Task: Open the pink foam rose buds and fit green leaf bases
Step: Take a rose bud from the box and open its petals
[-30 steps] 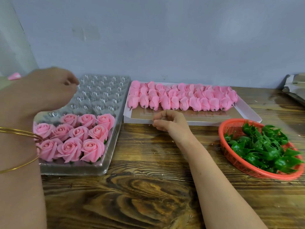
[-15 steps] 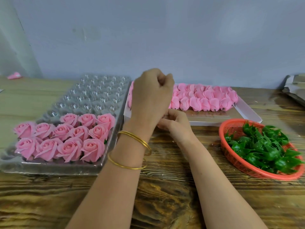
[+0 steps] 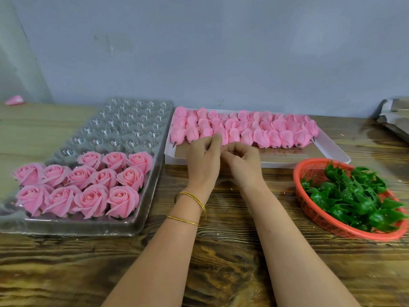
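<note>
Your two hands meet at the front edge of the white box, knuckles touching each other. Your left hand has its fingers curled, with the fingertips up against the front row of pink buds. Whether they actually pinch a bud, I cannot tell. Your right hand is curled inward too, and what lies inside its fingers is hidden. Two thin gold bangles sit on your left wrist.

The buds lie packed in rows across the back half of the box, their short dark stems pointing toward you. The front strip of the box floor is bare.

To your left stands a clear plastic tray with round cups. Opened roses fill its near end in three rows, and the cups behind them hold nothing.

To your right, an orange basket holds a heap of green leaf bases, well apart from both hands.

All of this rests on a dark-grained wooden table against a grey wall. A small pink scrap lies far off at the back left, and a grey paper pile sits at the back right edge.
</note>
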Demonstrator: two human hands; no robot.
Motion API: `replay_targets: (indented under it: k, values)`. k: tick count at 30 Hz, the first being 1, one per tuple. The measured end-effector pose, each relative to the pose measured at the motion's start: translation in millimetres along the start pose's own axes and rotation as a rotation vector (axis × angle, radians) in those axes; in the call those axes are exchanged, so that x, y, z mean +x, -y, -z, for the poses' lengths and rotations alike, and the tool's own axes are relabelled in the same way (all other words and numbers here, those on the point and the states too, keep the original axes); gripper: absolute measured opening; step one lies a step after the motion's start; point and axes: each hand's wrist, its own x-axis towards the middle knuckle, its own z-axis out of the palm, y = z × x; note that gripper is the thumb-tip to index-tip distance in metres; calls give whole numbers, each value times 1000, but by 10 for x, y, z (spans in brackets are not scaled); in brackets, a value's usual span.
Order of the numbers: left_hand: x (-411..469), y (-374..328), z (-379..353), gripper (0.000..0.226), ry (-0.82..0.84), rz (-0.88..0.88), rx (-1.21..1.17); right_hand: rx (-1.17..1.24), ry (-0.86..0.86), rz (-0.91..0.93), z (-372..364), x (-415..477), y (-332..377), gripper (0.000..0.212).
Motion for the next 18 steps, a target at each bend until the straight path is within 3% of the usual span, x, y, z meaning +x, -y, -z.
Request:
replay_targets:
  k: [18]
  values:
    - [-30, 126, -9, 56, -5, 8, -95, 296, -504, -56, 446, 525, 400, 20]
